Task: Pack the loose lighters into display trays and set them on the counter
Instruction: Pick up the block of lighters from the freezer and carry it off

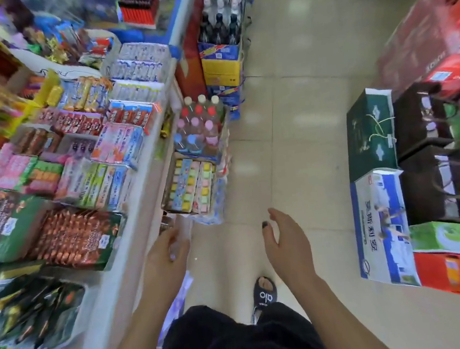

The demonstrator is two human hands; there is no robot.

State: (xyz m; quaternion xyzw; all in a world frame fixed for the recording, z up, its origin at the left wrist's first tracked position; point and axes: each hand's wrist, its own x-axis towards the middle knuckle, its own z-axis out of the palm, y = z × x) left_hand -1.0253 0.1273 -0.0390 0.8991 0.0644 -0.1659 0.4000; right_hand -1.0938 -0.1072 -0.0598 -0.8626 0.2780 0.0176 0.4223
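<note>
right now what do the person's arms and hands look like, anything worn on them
Both forearms are bare, with no sleeves, watch or bracelet in view. The right hand has dark polish on the thumbnail. The left hand is blurred; no ring shows on either. Lower down, dark clothing and a black slipper with white lettering.

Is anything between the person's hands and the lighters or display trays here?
Cannot be judged: no lighters or display trays are identifiable in this blurred view. Both the left hand and right hand hang empty over the aisle floor, beside the counter stacked with snack boxes.
</note>
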